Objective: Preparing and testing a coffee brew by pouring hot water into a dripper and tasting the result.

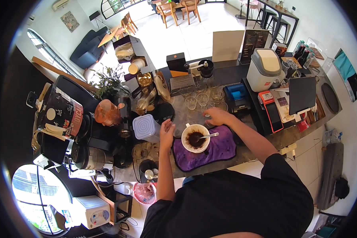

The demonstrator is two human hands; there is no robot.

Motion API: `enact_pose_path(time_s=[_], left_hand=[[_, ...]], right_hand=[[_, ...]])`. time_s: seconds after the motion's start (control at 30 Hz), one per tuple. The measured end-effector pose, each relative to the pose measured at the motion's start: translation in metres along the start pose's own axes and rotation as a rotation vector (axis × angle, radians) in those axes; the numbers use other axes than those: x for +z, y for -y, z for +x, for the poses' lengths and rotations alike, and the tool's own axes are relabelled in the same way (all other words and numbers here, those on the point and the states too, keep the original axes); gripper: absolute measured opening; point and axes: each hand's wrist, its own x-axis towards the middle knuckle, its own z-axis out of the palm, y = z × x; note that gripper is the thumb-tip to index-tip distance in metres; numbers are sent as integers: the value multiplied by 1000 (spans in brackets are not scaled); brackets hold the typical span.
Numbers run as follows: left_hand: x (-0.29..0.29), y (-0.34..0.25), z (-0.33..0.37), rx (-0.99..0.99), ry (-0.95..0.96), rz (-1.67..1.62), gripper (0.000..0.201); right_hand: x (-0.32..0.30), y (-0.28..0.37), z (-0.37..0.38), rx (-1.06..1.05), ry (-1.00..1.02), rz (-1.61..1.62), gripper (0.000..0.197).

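Note:
A white cup with dark brown grounds inside stands on a purple cloth on the counter. A metal spoon rests in it, its handle pointing right. My left hand is raised between the cup and a square tub with a pale blue lid; its fingers are apart and hold nothing. Beyond the cup's right side, my right hand hovers near several clear glasses. Its fingers are bent, thumb apart, with nothing visible in them.
A manual grinder stands behind the glasses. At right are a blue-and-black printer, a white bin, a red card terminal and a tablet. On the left sit a black round scale and coffee machines. A pink basket is below.

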Motion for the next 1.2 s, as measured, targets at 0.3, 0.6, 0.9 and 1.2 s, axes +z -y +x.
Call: enact_pose_path(time_s=[0.3,0.6,0.9,1.2], left_hand=[[-1,-38,-63,27,-15,-1,40],[-17,-63,-184,74,38,-148,40],[-107,-61,-376,114,-173,210,13],[-181,-11,-629,-23,-911,17,29]], right_hand=[[-20,9,-24,-111,-220,142,31],[-64,157,-113,-351,-652,487,26],[201,354,-142,-252,476,1348,53],[371,499,-222,73,1599,1301,50]])
